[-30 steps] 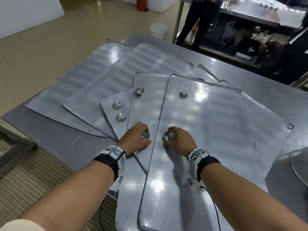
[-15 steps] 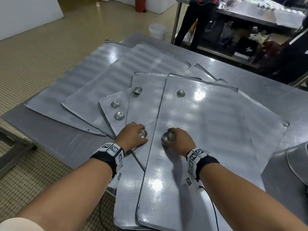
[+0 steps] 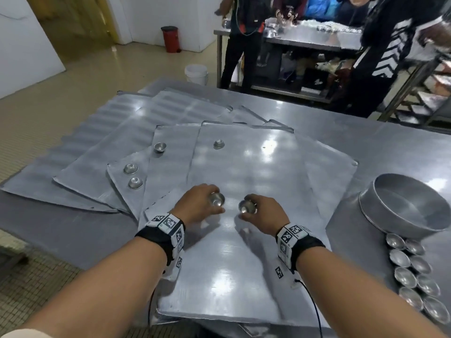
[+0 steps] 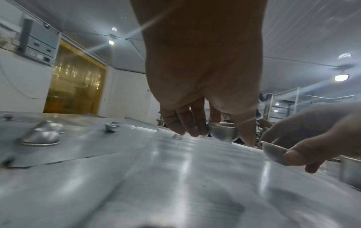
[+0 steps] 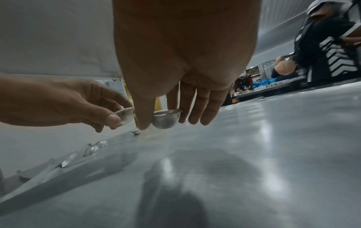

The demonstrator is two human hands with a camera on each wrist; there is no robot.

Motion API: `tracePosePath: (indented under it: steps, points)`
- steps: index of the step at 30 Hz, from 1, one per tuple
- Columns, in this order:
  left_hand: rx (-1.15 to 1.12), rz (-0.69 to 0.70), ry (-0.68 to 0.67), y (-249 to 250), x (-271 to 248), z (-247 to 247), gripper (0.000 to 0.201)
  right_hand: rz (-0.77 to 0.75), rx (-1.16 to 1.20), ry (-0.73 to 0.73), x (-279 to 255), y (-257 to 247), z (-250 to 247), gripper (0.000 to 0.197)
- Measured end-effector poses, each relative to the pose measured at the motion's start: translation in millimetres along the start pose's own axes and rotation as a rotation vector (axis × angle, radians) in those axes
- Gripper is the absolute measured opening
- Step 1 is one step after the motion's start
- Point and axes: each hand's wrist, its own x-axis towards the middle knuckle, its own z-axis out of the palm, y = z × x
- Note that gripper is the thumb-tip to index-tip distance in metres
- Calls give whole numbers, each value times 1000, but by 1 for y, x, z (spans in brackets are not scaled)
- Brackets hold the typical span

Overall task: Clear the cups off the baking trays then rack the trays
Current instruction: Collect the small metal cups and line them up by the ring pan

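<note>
Cups pinched at the rim, one small steel cup (image 3: 216, 200) in the left hand (image 3: 196, 206), another (image 3: 247, 207) in the right hand (image 3: 264, 217) — light, stiff, slick-looking — just above the top baking tray (image 3: 244, 259).

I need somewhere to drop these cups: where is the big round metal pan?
In the head view the big round metal pan sits at the table's right edge, right of the top baking tray, just beyond a double row of small metal cups.

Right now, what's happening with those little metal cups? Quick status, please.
Left hand grips one small round metal cup; right hand grips another. Both lifted off the top flat metal baking tray. Four cups remain on trays. Nothing blocking.
</note>
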Motion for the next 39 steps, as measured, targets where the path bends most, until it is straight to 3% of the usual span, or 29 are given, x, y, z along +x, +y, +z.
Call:
tracePosePath:
  steps: [5,14,20,28,39]
  points:
    - [17,91,-57,78,-4,47,53,76,5,52,-60,66,-37,64]
    - [21,289,-203,225,-18,158,53,234,15,165,-178,195,-99,59]
    - [50,394,-307,300,-36,229,55,400,7,210,-256,266,-112,59]
    - [59,439,-442,338,-64,298,42,516,44,247,-325,317,-92,64]
    - [82,422,-427,335,-75,324,50,527,113,266,-344,333,-69,61]
